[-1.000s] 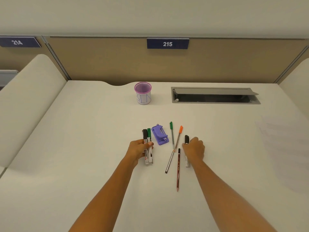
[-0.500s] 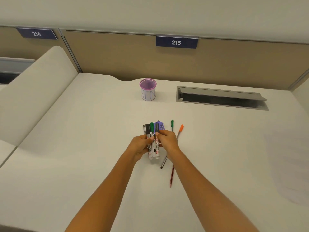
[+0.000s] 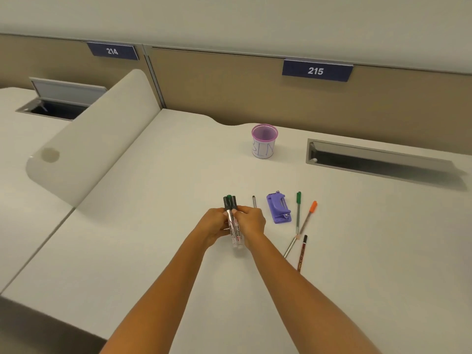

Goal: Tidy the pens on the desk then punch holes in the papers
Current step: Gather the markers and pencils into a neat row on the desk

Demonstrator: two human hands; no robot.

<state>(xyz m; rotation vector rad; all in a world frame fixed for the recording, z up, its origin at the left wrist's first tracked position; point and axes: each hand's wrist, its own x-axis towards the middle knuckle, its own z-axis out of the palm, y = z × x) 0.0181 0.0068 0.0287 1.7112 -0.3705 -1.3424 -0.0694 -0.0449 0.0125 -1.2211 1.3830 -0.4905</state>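
Both hands are closing on one bundle of markers: left hand is wrapping the barrels from the left, right hand is pinching them from the right, fingers curled onto the barrels just below the caps. The bundle is standing near-upright, caps up (two black, one green showing), lower ends just over or on the bench; I cannot tell which. Judging the step in hand as squaring up the markers before dropping them into the pink mesh cup, which is sitting well apart toward the back. To do it well: tap the lower ends flush on the bench, hand the whole bundle to one hand with a full wrap and not a pinch, since smooth round barrels are likely to slip past each other. Then the free hand is available for the loose ones: a thin pen just beside the right hand, green pen and orange pen lying right of the purple hole punch, a grey pencil and a dark red pencil nearer. Their ends are meeting near one spot, so lift one at a time to avoid flicking neighbours. No papers are clearly showing in this view, so punching is not yet started.
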